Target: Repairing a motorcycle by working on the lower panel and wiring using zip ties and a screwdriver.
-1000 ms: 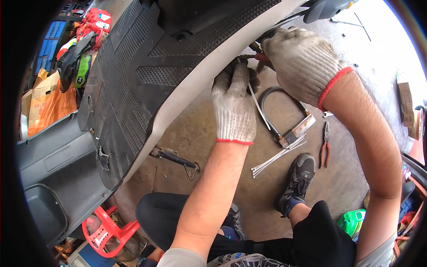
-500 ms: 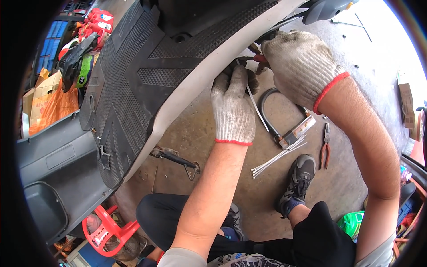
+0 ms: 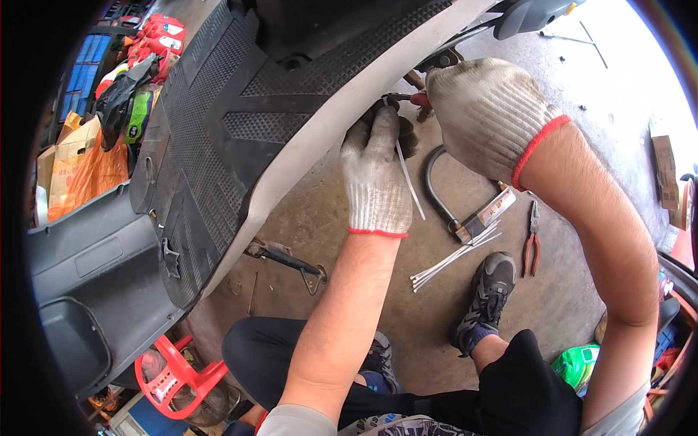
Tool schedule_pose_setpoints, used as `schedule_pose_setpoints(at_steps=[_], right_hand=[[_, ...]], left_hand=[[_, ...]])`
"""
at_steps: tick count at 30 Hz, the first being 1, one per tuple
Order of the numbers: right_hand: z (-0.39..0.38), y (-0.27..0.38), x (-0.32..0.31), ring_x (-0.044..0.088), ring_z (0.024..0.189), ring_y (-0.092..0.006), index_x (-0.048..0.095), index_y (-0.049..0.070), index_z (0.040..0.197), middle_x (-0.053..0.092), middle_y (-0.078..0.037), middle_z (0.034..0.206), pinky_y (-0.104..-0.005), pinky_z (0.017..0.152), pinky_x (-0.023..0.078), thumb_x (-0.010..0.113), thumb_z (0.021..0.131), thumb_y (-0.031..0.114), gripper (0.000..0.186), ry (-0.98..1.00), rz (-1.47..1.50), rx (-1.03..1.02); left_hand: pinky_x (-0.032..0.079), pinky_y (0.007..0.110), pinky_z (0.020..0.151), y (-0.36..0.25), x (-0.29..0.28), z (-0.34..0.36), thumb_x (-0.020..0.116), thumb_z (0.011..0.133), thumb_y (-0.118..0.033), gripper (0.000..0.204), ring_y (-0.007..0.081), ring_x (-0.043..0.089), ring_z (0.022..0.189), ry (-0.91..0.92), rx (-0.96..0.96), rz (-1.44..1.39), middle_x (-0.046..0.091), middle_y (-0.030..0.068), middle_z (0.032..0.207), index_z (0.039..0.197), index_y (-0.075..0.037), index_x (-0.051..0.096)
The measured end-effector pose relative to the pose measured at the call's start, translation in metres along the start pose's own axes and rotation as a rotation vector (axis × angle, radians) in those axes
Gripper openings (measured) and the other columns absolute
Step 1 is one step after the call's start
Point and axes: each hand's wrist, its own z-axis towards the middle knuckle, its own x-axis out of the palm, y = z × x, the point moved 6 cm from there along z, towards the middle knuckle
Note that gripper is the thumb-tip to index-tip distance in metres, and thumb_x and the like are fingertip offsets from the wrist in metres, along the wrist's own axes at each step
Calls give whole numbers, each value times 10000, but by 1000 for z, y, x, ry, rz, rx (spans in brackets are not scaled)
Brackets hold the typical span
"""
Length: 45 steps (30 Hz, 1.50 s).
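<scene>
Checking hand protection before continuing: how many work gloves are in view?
2: one knit glove on the left hand, beside the white cable tie; the other glove on the right hand. Others could be hidden.

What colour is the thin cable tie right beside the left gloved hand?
White; the cable tie shows best in the head view, beside the left hand.

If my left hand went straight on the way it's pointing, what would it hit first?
Past the zip tie at its fingers, your left hand would probably meet the scooter's pale edge first, though depth is unclear and it might slip underneath.
</scene>
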Motion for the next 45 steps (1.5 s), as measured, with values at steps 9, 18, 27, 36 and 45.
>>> schedule_pose_setpoints(at_steps=[9,18,27,36,45], right_hand=[[5,-6,2,733,842,-292,669,32,1094,721,-179,865,-383,742,601,593,909,85,208,144,71,143],[7,-6,-4,733,828,-291,677,42,1097,722,-167,868,-386,735,605,581,902,79,220,118,82,99],[-17,-3,21,723,789,-331,646,36,1048,704,-194,820,-419,687,594,574,934,168,189,355,186,149],[-114,60,154,701,904,-390,671,46,1050,711,-227,901,-464,826,545,614,910,354,344,795,647,218],[-91,46,133,676,969,-390,659,65,1146,688,-220,1049,-466,855,538,634,901,269,319,352,931,277]], left_hand=[[420,278,658,1,0,1,579,984,-151,173,118,522,694,12,1,-35,569,27,784,1087,-13,603],[429,274,670,-3,2,3,556,972,-163,164,111,521,701,34,31,62,580,34,786,1004,-11,609],[472,252,654,47,-36,-13,646,918,-46,122,97,562,705,-36,-74,182,626,33,847,1021,-3,599],[478,361,970,45,-69,-23,682,911,-91,474,210,608,1102,-98,224,810,617,127,1242,1348,-13,514],[451,400,935,-3,4,-9,604,981,-304,370,219,604,1068,135,-130,-522,613,87,1189,1271,-76,573]])
